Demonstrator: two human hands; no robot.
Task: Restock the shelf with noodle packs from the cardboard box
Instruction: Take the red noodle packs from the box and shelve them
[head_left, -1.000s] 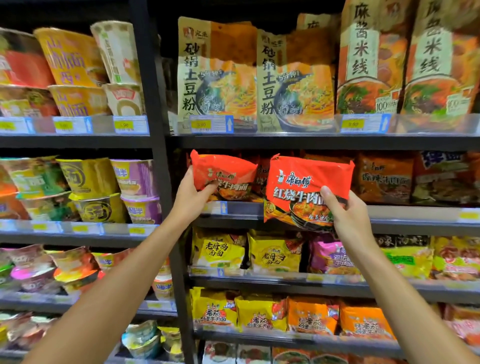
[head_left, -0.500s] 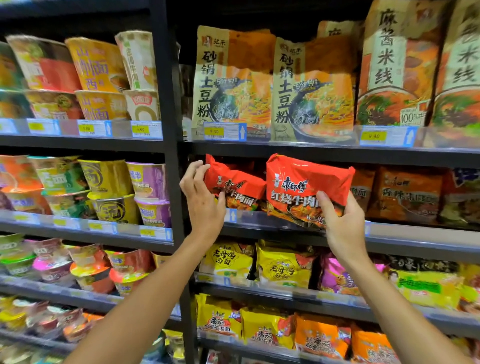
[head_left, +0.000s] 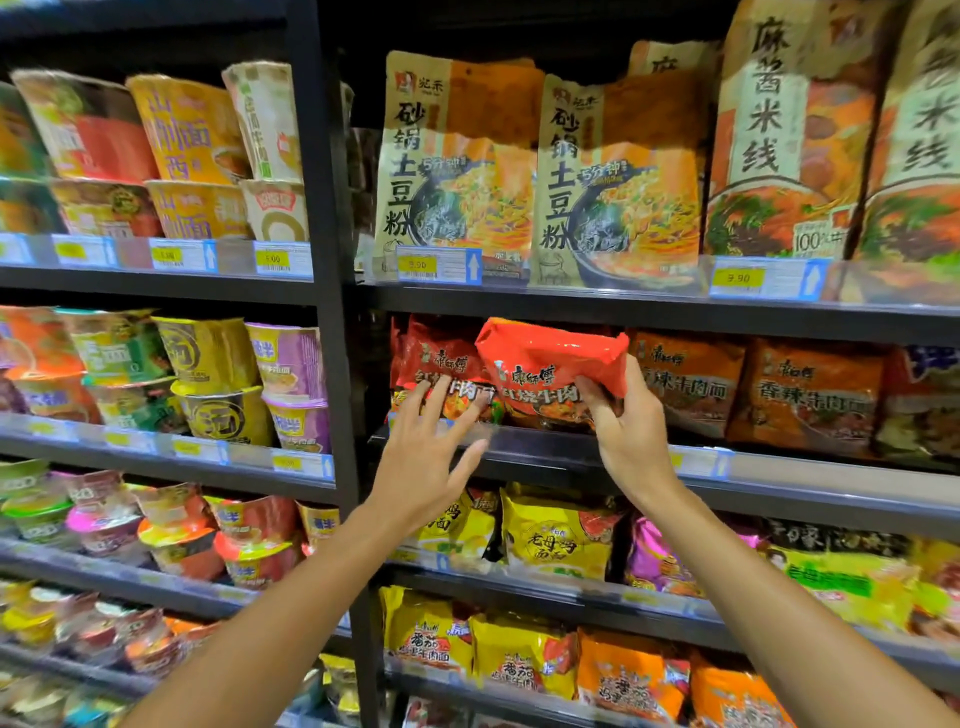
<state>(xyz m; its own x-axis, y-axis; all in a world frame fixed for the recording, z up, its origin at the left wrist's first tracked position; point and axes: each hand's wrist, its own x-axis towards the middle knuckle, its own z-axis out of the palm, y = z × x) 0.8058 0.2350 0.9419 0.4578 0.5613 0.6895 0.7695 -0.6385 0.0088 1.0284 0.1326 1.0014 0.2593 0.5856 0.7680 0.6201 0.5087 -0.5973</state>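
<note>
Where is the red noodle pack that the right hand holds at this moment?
In the head view, the red noodle pack is right of centre, on the second shelf, gripped by the right hand, between another red pack and an orange-brown pack.

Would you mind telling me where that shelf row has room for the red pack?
Room shows only where the right hand holds the red pack, between the shelved red pack under the left hand and the orange packs. Elsewhere the row is packed tight.
</note>
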